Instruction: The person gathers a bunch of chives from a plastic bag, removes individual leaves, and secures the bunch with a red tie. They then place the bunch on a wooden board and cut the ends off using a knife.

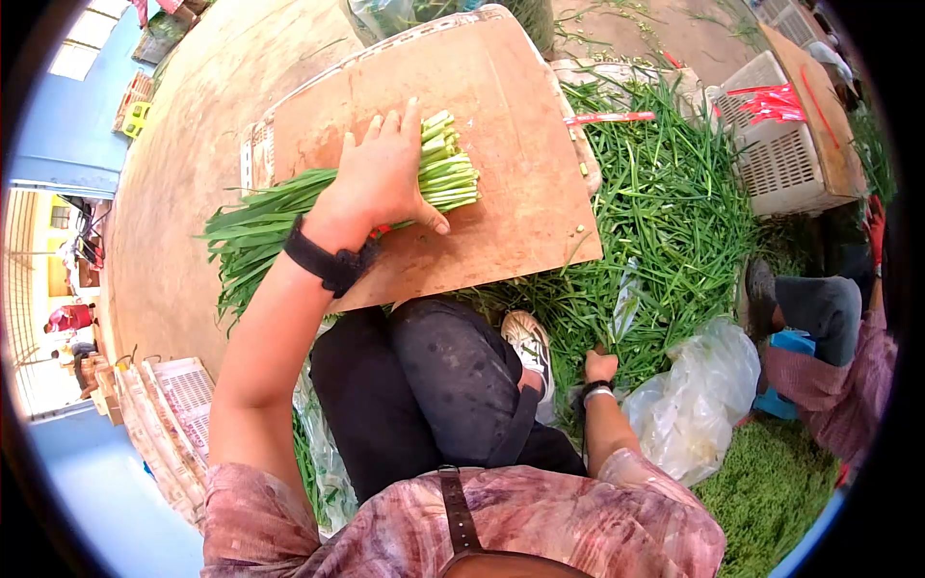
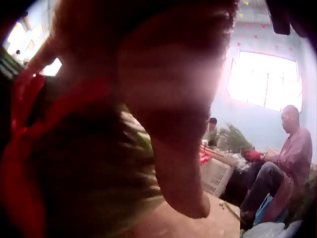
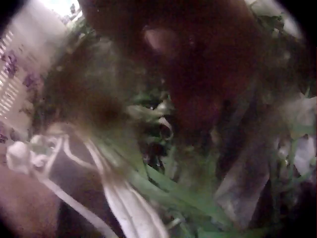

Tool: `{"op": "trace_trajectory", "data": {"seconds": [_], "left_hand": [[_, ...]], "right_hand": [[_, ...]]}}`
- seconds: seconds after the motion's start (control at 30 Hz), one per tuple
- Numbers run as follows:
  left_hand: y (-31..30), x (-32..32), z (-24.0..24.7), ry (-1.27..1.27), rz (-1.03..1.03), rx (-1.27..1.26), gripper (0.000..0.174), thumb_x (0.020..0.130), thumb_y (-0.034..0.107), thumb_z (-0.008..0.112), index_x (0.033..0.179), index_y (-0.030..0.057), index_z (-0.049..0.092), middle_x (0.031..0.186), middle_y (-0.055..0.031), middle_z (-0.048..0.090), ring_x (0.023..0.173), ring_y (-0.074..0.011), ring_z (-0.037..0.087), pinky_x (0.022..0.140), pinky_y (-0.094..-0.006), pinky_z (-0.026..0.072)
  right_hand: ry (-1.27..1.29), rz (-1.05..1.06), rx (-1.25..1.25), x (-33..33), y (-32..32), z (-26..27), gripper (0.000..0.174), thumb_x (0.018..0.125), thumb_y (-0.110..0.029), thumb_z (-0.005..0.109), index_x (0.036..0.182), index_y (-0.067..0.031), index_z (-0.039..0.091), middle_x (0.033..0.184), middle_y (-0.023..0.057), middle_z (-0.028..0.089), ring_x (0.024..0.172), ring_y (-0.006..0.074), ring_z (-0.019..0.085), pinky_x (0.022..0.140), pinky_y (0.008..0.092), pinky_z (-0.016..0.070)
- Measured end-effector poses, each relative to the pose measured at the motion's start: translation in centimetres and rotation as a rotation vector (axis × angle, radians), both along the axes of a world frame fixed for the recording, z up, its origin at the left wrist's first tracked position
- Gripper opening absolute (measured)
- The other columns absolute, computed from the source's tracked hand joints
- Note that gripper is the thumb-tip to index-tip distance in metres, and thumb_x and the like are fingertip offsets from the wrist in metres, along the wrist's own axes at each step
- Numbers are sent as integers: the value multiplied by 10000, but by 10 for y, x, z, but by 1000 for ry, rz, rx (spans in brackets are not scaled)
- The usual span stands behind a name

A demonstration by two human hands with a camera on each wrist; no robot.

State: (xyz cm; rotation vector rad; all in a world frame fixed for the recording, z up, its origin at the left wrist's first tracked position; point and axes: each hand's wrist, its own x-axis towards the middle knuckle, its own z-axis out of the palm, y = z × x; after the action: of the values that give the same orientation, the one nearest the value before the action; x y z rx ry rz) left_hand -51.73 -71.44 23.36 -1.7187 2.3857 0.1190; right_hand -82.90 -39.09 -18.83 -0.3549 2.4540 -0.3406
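My left hand (image 1: 381, 173) rests across a bundle of long flat green leaves with pale cut stems (image 1: 448, 169), fingers straight and thumb spread to the side. The bundle lies on a brown board (image 1: 511, 231), its leaf ends hanging past the left edge. A red tie (image 2: 22, 134) shows around the bundle in the left wrist view. Low beside my shoe, my right hand (image 1: 600, 366) is down at a heap of loose green leaves (image 1: 665, 183). Just beyond it lies a shiny pale strip (image 1: 626, 299). The right wrist view is dark and blurred; I cannot tell what that hand holds.
A clear plastic bag (image 1: 699, 400) lies right of my right arm. Beyond the heap stands a white crate (image 1: 771, 144) with red strips (image 1: 771, 103) on its top board. Another person (image 2: 297, 153) sits at the right. My white-laced shoe (image 1: 528, 347) is below the board.
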Motion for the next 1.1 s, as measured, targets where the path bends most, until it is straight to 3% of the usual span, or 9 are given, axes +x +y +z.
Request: {"op": "trace_trajectory", "data": {"seconds": [0.2,0.23,0.33,0.47,0.53,0.7,0.9,1.0,1.1], "left_hand": [[11,-3,-20,-3,-91,-75,1394,374,452,904,1426,-51,140,1338,-267,415,1279,-400,382,1023,-561,325],[9,-4,-20,6,-97,-33,1350,386,426,905,1410,-62,174,1292,-260,459,1239,-395,430,1003,-544,356],[4,-4,-19,53,-80,34,1132,445,315,888,1324,-83,296,1131,-225,566,1084,-374,551,922,-489,439],[6,-1,-29,102,-78,-67,787,547,163,796,1200,-61,418,991,-191,624,927,-342,625,826,-428,498],[15,-2,-35,69,-84,-136,654,581,139,759,1143,-34,473,964,-175,625,902,-317,628,788,-413,497],[25,-3,-54,81,-123,-392,339,627,104,702,937,51,575,879,-119,626,819,-261,624,679,-380,471],[26,-4,-61,80,-100,-477,247,681,115,663,912,53,598,872,-115,633,808,-267,624,681,-384,468],[23,-3,-65,100,-102,-479,190,721,127,630,899,61,609,859,-115,636,806,-268,625,675,-391,466],[23,-5,-66,107,-91,-500,144,752,128,599,883,72,622,851,-116,638,805,-271,625,666,-403,464]], "right_hand": [[-42,74,-325,-15,5,127,439,757,-166,660,1090,91,535,976,190,627,906,257,601,842,337,453],[39,204,-456,-37,28,91,454,776,-190,702,1088,76,509,836,156,610,723,260,608,684,368,502],[-641,-214,-484,-25,-2,211,344,845,-148,653,1104,-70,440,665,41,519,439,105,457,348,244,344],[-853,-212,-697,-20,-7,267,311,860,-137,608,1117,-48,457,732,96,591,502,147,531,406,270,421],[-212,218,-281,-23,-10,266,246,808,-73,578,1025,3,490,728,119,601,474,167,550,429,285,444],[-481,166,-438,10,-13,334,96,830,-69,560,875,5,519,687,59,600,521,113,560,439,253,437],[-291,661,-644,49,-66,381,162,913,-170,530,950,-12,522,662,3,544,480,76,495,420,215,405],[-577,449,-774,95,-99,418,176,921,-125,497,1025,17,510,716,41,573,526,93,520,464,242,430],[-501,622,-773,112,-122,418,194,923,-112,493,1065,20,508,720,39,586,529,97,521,479,245,435]]}}
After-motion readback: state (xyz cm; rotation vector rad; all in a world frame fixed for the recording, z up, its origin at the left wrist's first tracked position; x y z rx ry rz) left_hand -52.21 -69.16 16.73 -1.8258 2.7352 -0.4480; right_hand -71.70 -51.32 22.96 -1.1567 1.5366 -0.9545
